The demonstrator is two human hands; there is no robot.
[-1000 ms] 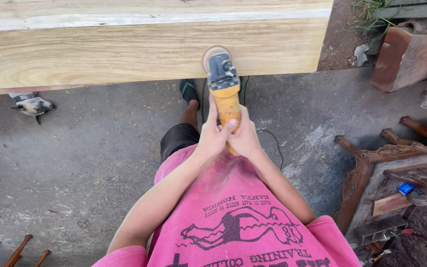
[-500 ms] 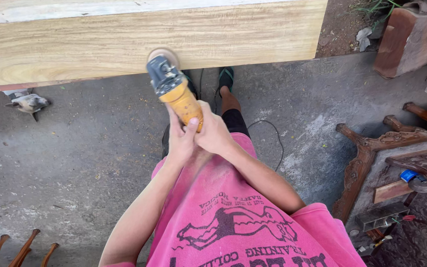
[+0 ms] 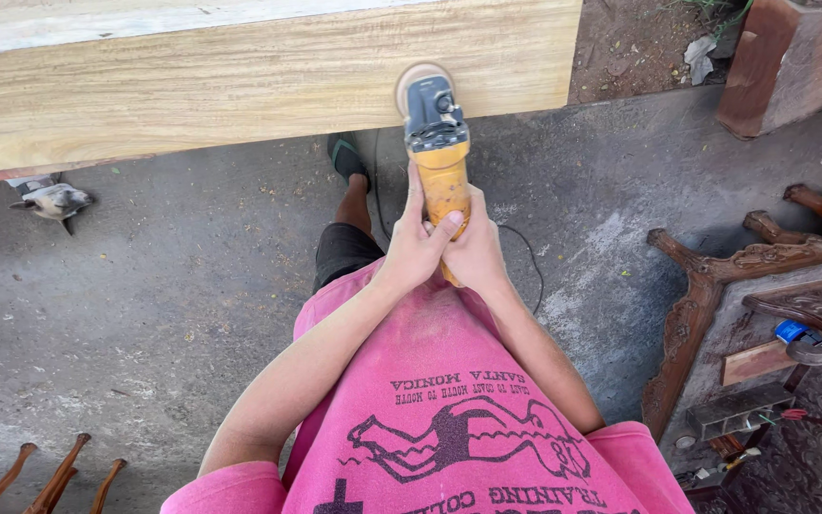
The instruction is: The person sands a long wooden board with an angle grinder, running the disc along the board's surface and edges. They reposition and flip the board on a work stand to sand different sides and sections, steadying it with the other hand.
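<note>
Both my hands grip the yellow body of an angle grinder (image 3: 440,157). My left hand (image 3: 413,249) wraps it from the left with the thumb over the top, and my right hand (image 3: 476,255) holds it from the right. The grinder's grey head and round sanding disc press against the vertical side face of a large pale wooden slab (image 3: 240,86) that spans the top of the view. A black cord (image 3: 525,252) trails from the tool down to the floor. I wear a pink printed shirt and dark shorts.
A grey concrete floor lies below. Carved dark wooden furniture parts (image 3: 763,295) stand at the right, with a reddish wood block (image 3: 782,62) at top right. Several turned wooden legs (image 3: 49,476) poke in at bottom left. A small animal (image 3: 54,202) lies under the slab at left.
The grinder has swept along the slab's side face: from the middle, to the left, and now back toward the right, with both hands staying on it.
</note>
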